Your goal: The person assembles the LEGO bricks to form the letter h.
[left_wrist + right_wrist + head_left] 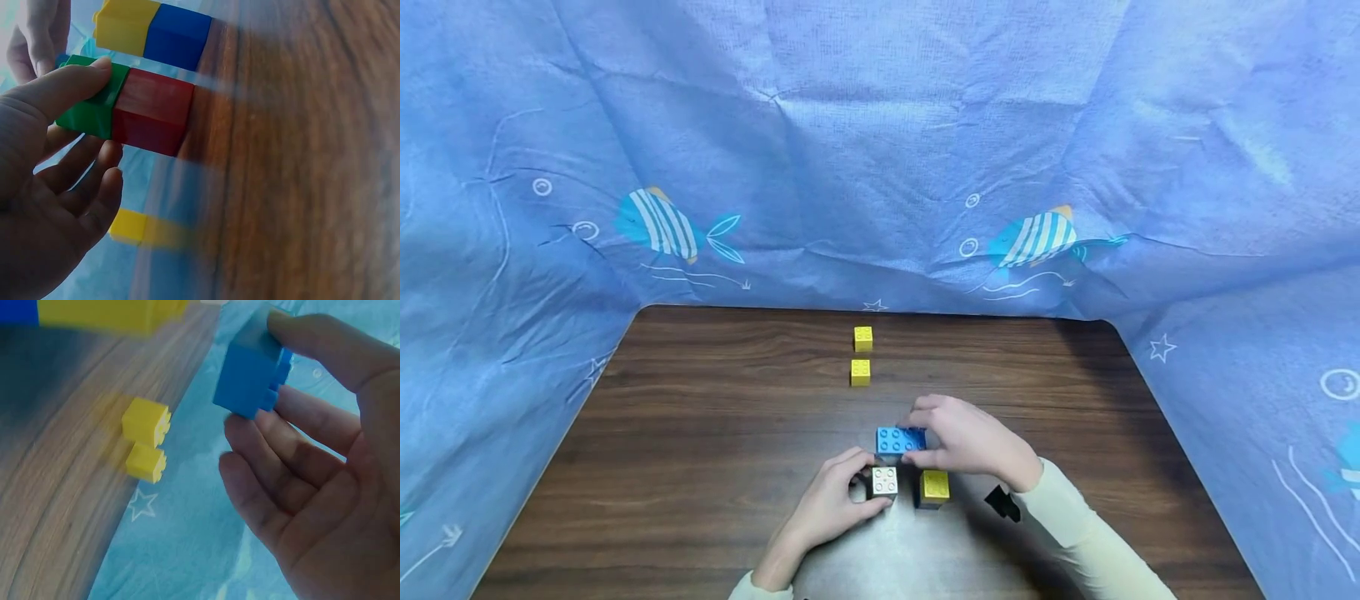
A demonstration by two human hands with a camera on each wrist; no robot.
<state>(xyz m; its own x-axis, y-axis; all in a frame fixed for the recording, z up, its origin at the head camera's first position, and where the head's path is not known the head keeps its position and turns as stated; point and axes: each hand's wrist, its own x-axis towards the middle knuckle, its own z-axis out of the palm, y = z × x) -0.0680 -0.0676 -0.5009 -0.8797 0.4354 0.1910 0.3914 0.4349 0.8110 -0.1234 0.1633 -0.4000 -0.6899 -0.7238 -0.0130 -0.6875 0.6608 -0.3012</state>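
Observation:
My left hand (838, 496) holds a stack of two toy bricks between thumb and fingers. In the left wrist view its green brick (94, 100) sits on a red brick (153, 109), which reaches the table; from the head its studded top looks pale. My right hand (966, 437) pinches a long blue brick (247, 378) by its sides, thumb on one and fingers on the other. That brick appears raised off the table, just beyond the left hand's stack. Nearby stands another stack, a yellow brick (934, 485) over a dark blue brick (178, 36), touched by neither hand.
Farther back on the brown wooden table (715, 400), two small yellow bricks (861, 372) stand one behind the other, studs up. A blue fish-patterned cloth (865, 167) hangs behind the table and along both sides.

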